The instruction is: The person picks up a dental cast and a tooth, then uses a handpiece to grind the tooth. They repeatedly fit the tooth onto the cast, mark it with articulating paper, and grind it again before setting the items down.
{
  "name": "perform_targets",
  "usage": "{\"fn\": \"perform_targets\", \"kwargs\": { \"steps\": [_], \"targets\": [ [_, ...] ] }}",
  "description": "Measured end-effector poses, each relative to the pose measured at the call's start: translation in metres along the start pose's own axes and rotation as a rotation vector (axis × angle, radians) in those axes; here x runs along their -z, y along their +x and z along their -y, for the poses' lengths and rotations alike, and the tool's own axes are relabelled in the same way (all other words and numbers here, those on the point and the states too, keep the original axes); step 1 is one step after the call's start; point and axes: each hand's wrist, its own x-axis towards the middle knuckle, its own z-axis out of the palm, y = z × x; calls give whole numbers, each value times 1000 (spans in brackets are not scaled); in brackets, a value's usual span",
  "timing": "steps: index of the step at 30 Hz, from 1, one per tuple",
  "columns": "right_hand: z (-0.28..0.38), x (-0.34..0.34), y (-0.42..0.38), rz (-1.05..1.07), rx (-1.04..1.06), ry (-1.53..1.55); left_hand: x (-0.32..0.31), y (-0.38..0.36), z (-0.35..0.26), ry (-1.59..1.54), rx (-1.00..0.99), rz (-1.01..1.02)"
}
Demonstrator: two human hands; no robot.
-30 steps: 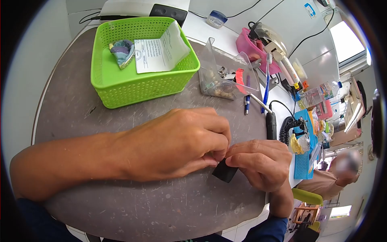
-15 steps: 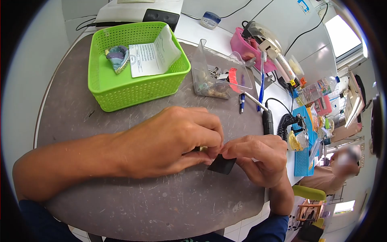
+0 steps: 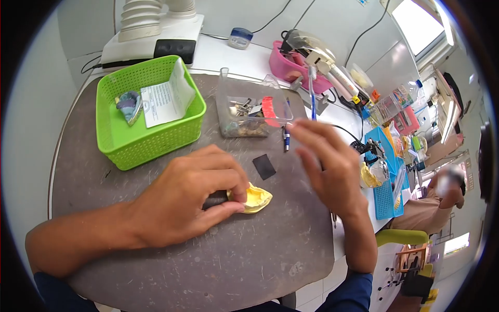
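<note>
One view looks from the wearer's head, forward and steeply down over the table (image 3: 291, 234), near enough that the left hand (image 3: 200, 190) and right hand (image 3: 332, 166) loom large around its middle. Its wide, round field, black at the corners, bows straight edges, takes in the wall (image 3: 338, 23) beyond, and reaches a person (image 3: 416, 213) farther off at right.

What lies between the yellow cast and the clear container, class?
In the head view, a small black sheet lies between the yellow cast and the clear container.
</note>
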Motion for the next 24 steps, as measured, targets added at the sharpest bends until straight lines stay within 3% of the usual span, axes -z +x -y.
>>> {"fn": "perform_targets", "kwargs": {
  "steps": [2,4,6,11,14,17,19,20,22,24],
  "targets": [
    [-14,18,-1,-156,-82,46,0,1,-1,-16,24,-2],
    [-5,33,-3,-112,-143,125,-1,1,-2,-68,96,2],
    [25,34,-8,247,-220,445,-2,1,-5,-80,132,7],
    [40,-19,-28,133,79,364,-1,1,-11,-163,292,-2],
    [43,-22,-30,112,78,306,1,0,-14,-84,220,-40],
    [47,-24,-29,65,78,289,3,1,-19,-51,276,-7],
    [45,-28,-28,67,88,275,7,1,-22,-44,427,11],
    [45,-28,-28,74,97,270,6,1,-22,-39,417,13],
    [45,-17,-25,-6,96,224,3,-1,-19,52,139,-88],
    [42,-1,-28,-89,100,180,2,-2,-25,-16,154,-123]
  ]
}}
